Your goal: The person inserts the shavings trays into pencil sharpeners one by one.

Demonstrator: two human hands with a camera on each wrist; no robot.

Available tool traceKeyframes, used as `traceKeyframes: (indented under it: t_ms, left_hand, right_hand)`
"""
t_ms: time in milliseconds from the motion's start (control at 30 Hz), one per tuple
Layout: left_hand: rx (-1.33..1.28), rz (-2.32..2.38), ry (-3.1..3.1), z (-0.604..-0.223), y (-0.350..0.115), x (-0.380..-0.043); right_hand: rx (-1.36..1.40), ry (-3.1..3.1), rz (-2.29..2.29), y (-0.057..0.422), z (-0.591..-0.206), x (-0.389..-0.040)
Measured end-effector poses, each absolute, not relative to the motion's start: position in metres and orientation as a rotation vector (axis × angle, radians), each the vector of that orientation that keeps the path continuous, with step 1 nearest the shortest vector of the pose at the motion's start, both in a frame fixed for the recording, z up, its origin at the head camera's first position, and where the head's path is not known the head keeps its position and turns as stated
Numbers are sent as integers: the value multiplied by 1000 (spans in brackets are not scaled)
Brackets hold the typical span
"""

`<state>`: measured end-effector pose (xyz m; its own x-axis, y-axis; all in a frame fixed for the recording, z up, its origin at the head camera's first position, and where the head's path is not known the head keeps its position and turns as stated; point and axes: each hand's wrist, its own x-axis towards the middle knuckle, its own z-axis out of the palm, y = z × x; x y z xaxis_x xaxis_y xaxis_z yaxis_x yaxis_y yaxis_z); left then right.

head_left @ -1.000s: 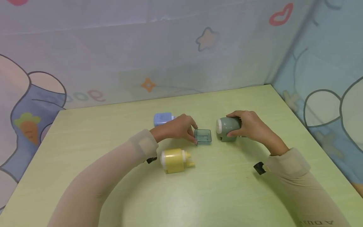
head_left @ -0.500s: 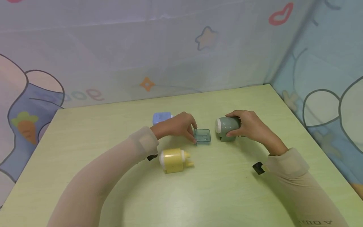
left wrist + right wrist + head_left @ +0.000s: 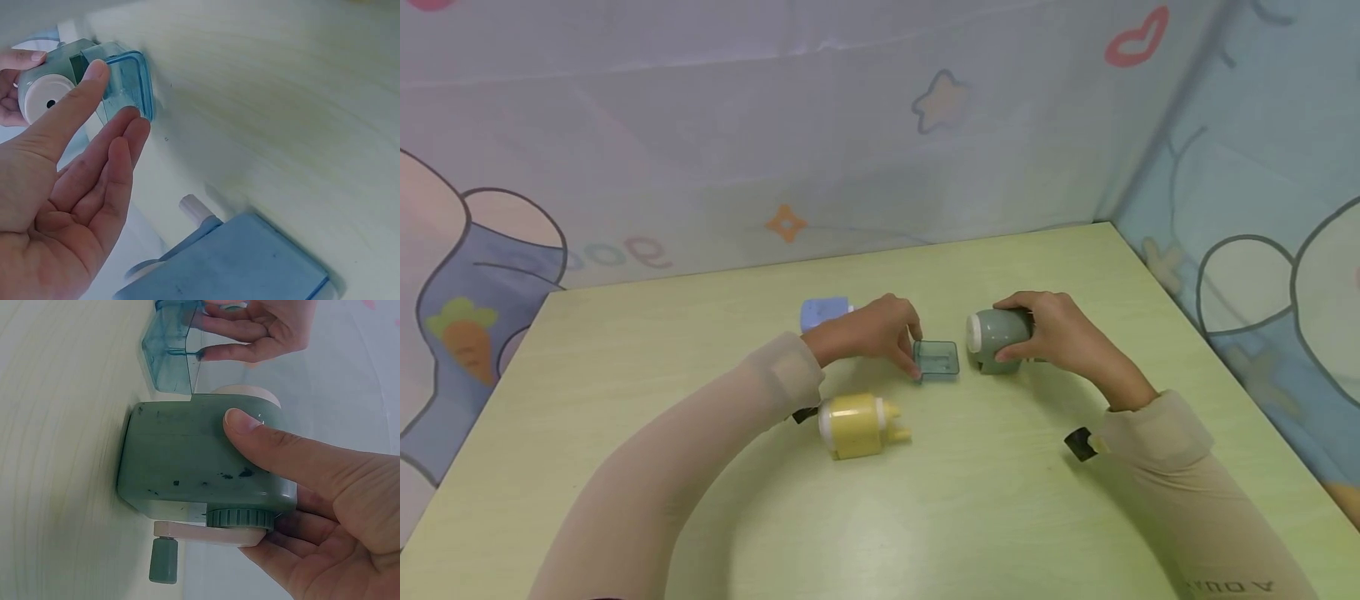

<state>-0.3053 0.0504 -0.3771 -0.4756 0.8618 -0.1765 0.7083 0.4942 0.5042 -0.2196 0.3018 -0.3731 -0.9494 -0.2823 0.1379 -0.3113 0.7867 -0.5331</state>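
Observation:
My right hand (image 3: 1060, 333) grips a green hand-crank pencil sharpener (image 3: 1002, 333) around its body, thumb on the near side. In the right wrist view the sharpener's crank handle (image 3: 164, 559) shows below the hand, and dark smudges mark the body. To its left, my left hand (image 3: 880, 332) pinches a see-through bluish shavings drawer (image 3: 937, 358) at its left end, between thumb and fingertips. The drawer is out of the sharpener, a small gap from it in the head view. The left wrist view shows the sharpener's white face (image 3: 45, 97) with its pencil hole.
A yellow crank sharpener (image 3: 855, 427) lies in front of the left hand. Behind the left wrist is a blue sharpener (image 3: 823, 313), partly hidden by the arm. The pale wooden table (image 3: 925, 517) meets printed cloth walls (image 3: 850, 125) at the back and right.

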Motion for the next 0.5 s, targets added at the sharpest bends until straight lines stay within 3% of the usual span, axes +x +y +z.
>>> traceKeyframes:
  t_ms: [500]
  left_hand:
    - [1270, 488, 2334, -372, 54, -303]
  right_hand:
    - [497, -2911, 899, 302, -374, -219]
